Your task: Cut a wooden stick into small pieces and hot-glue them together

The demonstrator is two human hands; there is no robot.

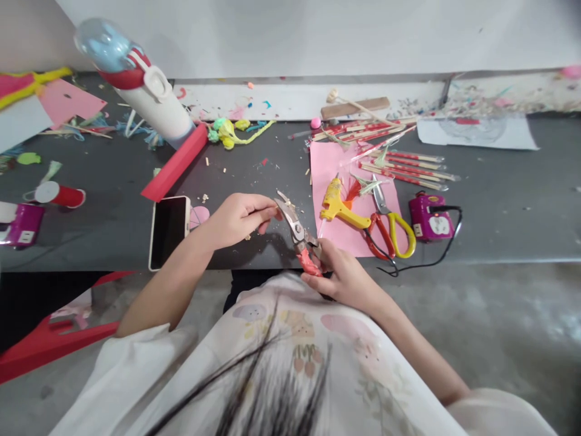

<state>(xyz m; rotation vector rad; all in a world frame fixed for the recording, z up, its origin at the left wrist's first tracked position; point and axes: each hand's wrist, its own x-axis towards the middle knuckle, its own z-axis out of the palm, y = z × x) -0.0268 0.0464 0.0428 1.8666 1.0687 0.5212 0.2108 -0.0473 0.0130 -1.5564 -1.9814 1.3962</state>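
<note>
My right hand is wrapped round the red handles of a pair of pruning shears at the table's front edge. The blades point up and to the left, slightly apart. Close to the blade tips, my left hand has its thumb and fingers pinched together. Whatever it pinches is too small or hidden to name. Small pale bits lie on the dark table around the blades. Just left of my left hand are a phone with a dark screen and a round pink piece.
Right of the shears, pink paper bears a yellow glue gun and scissors. A purple power box with a black cord stands beside it. Wrapped sticks lie behind. Leftward are a bottle, red strip and thread spool.
</note>
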